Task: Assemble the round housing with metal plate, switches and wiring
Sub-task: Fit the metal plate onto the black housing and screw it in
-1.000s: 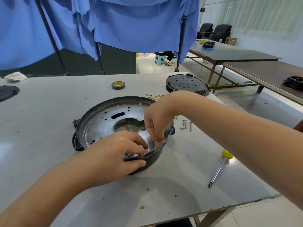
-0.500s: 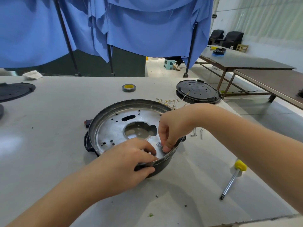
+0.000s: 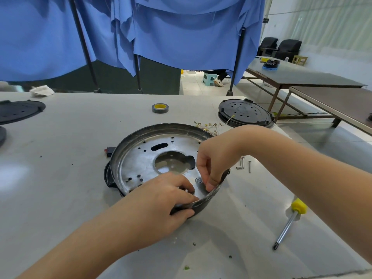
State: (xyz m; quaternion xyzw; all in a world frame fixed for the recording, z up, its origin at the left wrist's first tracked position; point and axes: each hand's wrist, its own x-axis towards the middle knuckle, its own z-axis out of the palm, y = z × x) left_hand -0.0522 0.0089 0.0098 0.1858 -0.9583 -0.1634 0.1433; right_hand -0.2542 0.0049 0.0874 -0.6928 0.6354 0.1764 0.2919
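We've got the round housing (image 3: 159, 135) sitting near the middle of the worktop (image 3: 60, 178), with the metal plate (image 3: 141, 158) lying flat inside it. Our left hand (image 3: 161, 202) grips the housing's near rim: fingers curled over the top onto the plate, thumb pressed against the dark outer wall. Our right hand (image 3: 213, 164) reaches in from the right side, fingers bent down, the thumb tip pressing on the plate just inside the rim, right next to a screw head (image 3: 198, 180) (we can't tell if the fingertips are actually pinching anything, they're hidden behind the hand).

A red switch (image 3: 107, 152) pokes out at the housing's far left side. Loose screws (image 3: 244, 165) lie just right of the housing, ring-terminal wires (image 3: 207, 125) behind it, and a black lid (image 3: 244, 113) sits by the far right corner. A yellow-handled screwdriver (image 3: 289, 222) lies toward the near right edge, a tape roll (image 3: 160, 108) toward the far edge.
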